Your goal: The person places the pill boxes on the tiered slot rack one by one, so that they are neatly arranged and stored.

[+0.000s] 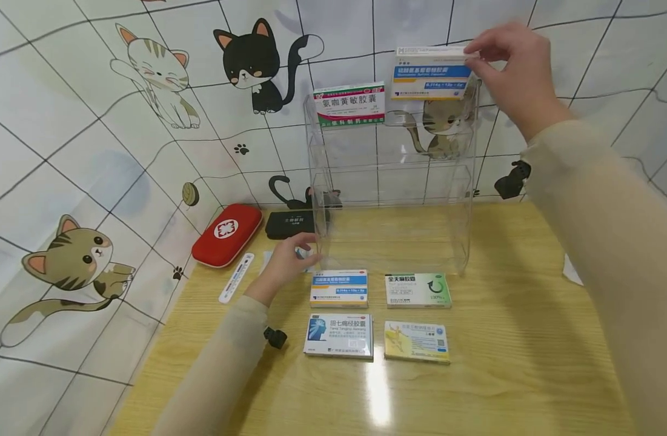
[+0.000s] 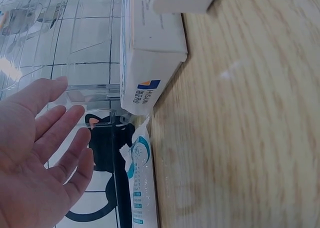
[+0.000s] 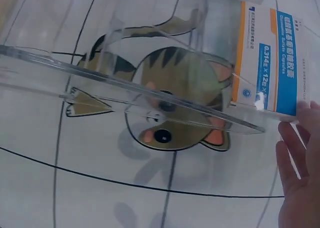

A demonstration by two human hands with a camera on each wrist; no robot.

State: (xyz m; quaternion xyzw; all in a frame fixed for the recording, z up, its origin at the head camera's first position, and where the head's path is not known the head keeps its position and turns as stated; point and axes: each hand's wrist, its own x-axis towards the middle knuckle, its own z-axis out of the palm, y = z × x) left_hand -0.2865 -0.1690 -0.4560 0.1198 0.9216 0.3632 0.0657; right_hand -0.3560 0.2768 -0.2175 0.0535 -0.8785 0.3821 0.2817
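Observation:
My right hand (image 1: 515, 75) pinches the right end of a blue, white and orange medicine box (image 1: 431, 74). The box is upright at the top right of a clear acrylic rack (image 1: 393, 263), beside a green and red medicine box (image 1: 351, 106) in the same top tier. In the right wrist view the fingertips lie at the end of the held medicine box (image 3: 270, 60). My left hand (image 1: 284, 263) is by the rack's lower left side, fingers loosely bent and holding nothing; the left wrist view shows its palm (image 2: 30, 158) facing the rack.
Before the rack lie a second blue and white box (image 1: 339, 289), a green and white box (image 1: 418, 290), a white box with a blue head (image 1: 338, 336) and a yellow box (image 1: 417, 342). Left are a red case (image 1: 227, 235), a black pouch (image 1: 289, 224) and a white strip (image 1: 237, 278).

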